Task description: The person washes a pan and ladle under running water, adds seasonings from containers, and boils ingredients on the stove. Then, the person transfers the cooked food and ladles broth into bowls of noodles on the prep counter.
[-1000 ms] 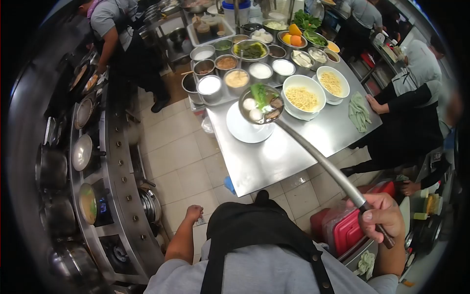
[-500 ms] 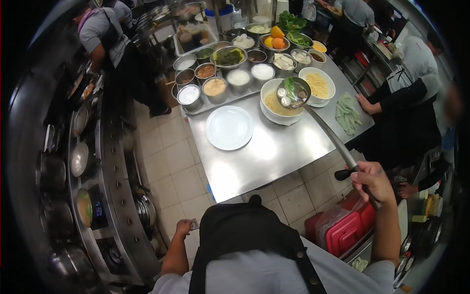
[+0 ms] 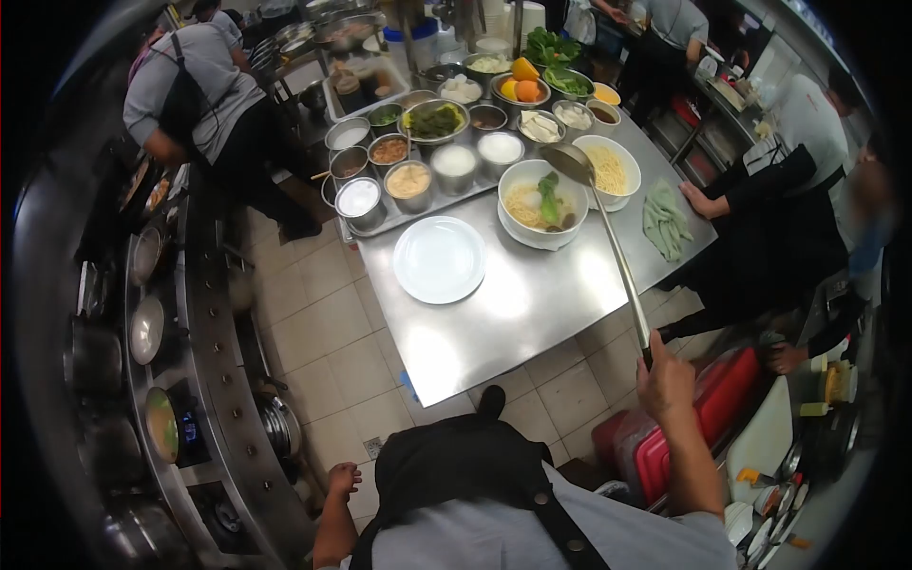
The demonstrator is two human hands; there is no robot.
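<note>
My right hand (image 3: 667, 385) is closed around the handle end of a long metal ladle (image 3: 622, 261). The ladle's head is tipped over near the rims of two white bowls. In the nearer white bowl (image 3: 513, 185) lie noodles, a green leaf (image 3: 549, 199), a pale round piece and dark pieces. Behind it to the right, a second white bowl (image 3: 635, 163) holds plain yellow noodles (image 3: 605, 173). Down by my left side, my left hand (image 3: 344, 479) hangs with loosely bent fingers and nothing in it, away from the table.
A white plate (image 3: 440, 259) lies on the steel table (image 3: 532, 328). Several ingredient pots stand behind it, including a white-filled one (image 3: 359, 202). A green cloth (image 3: 667, 220) is at right, near a person's hand (image 3: 703, 201). The stove (image 3: 204, 380) runs along the left.
The greens and other pieces have gone from the ladle into the nearer bowl. The ladle's head has tipped and moved up. My right hand has shifted left and down.
</note>
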